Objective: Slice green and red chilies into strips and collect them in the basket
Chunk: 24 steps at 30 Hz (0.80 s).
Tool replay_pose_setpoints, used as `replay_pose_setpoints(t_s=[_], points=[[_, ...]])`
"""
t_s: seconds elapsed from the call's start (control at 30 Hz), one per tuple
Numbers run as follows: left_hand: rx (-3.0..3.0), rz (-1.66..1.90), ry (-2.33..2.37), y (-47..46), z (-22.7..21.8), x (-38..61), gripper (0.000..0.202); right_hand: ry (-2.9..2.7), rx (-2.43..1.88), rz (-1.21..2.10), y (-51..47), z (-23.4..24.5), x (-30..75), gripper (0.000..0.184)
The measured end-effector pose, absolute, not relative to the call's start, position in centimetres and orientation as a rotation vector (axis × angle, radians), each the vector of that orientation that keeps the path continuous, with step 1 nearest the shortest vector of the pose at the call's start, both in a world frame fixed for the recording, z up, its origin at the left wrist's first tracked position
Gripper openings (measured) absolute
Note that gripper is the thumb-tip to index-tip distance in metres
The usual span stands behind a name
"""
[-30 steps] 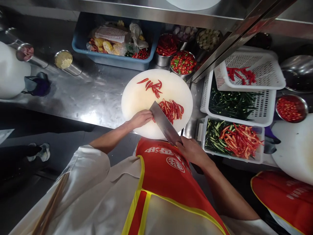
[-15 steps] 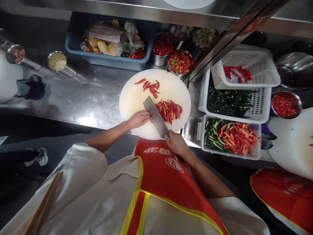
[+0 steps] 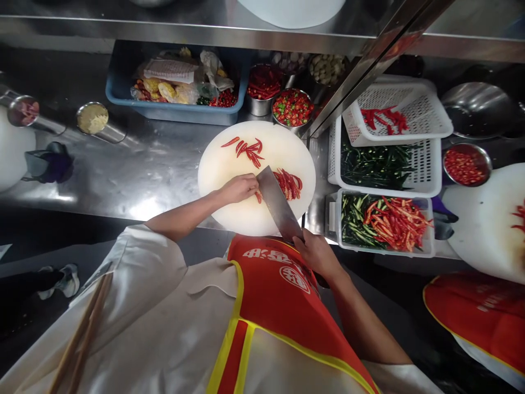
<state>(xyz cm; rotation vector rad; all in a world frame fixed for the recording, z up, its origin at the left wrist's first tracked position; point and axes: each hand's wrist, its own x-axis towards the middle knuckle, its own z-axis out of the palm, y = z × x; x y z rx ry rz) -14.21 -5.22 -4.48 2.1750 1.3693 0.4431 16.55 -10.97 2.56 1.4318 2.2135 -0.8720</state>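
Note:
My right hand (image 3: pixel 318 251) is wrapped around the handle of a broad cleaver (image 3: pixel 281 205). Its blade lies slantwise over the round white cutting board (image 3: pixel 225 216), with its lower end past the board's near edge. Against the blade's left side, the fingers of my left hand (image 3: pixel 241 187) are bent and pressed together. A red chili (image 3: pixel 258 197) shows at those fingertips, partly hidden by the hand. To the right of the blade sits a heap of sliced red chilies (image 3: pixel 291 185), partly covered by it. Several more red chili pieces (image 3: pixel 250 150) lie farther back on the board.
Behind the board stand a blue tub (image 3: pixel 172 109) and a steel pot of chopped chilies (image 3: pixel 292 108). To the right are white baskets (image 3: pixel 426 167) and a clear bin of cut peppers (image 3: pixel 397 224). An overhead shelf (image 3: pixel 184 30) spans the back. A person's red apron (image 3: pixel 476 312) is at right.
The cleaver has shifted to the right with my right hand, hiding more of the sliced heap. My left hand has moved right and farther onto the board. The camera view has shifted slightly.

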Motion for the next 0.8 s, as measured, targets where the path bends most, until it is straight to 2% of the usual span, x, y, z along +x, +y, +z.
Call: replay_pose_setpoints(t_s=[0.3,0.8], points=[[2.262,0.415,1.352,-7.6,-6.9,-14.0,0.023,2.186,1.302,-0.822,-10.2,3.5,15.7,0.025],[2.3,0.435,1.365,-8.3,-7.2,-13.8,0.031,2.051,1.383,-0.968,-10.8,4.4,16.0,0.024]])
